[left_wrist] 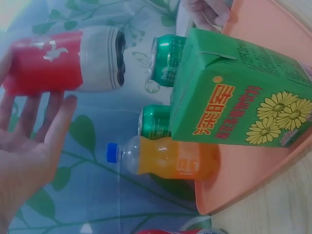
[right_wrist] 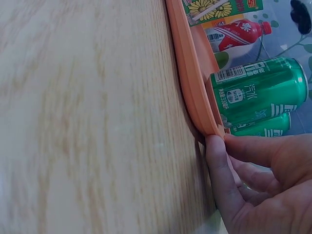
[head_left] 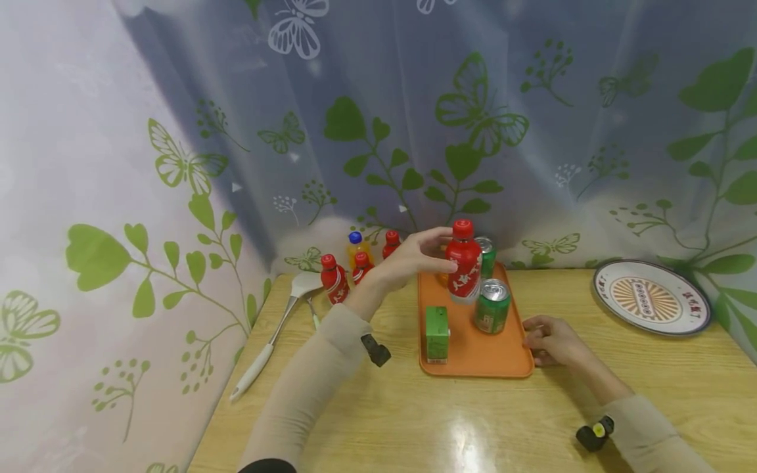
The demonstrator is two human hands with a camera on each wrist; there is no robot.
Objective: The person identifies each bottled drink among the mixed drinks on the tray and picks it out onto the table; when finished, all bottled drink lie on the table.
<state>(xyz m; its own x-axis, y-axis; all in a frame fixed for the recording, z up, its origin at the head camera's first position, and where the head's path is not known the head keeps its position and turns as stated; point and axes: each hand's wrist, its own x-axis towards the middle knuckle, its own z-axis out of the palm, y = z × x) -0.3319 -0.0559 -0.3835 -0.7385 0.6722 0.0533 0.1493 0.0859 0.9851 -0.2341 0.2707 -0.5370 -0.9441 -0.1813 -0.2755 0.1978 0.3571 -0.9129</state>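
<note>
My left hand (head_left: 408, 263) grips a red-labelled drink bottle (head_left: 464, 266), holding it upright above the orange tray (head_left: 479, 358). In the left wrist view the bottle's clear base (left_wrist: 103, 58) hangs free in the air. My right hand (head_left: 552, 340) pinches the tray's right rim between thumb and fingers. On the tray stand a green drink carton (head_left: 437, 335) at the front left and two green soda cans, one nearer (head_left: 493, 307) and one behind (head_left: 487, 257). A blue-capped orange drink bottle (left_wrist: 175, 158) also stands there, mostly hidden behind my left hand in the head view.
Left of the tray stand several red-capped bottles (head_left: 334, 279) and another blue-capped orange bottle (head_left: 357, 246). A long-handled white spatula (head_left: 260, 364) lies at the table's left edge. A patterned oval plate (head_left: 650, 295) is at the far right, before the butterfly-print curtain (head_left: 378, 79).
</note>
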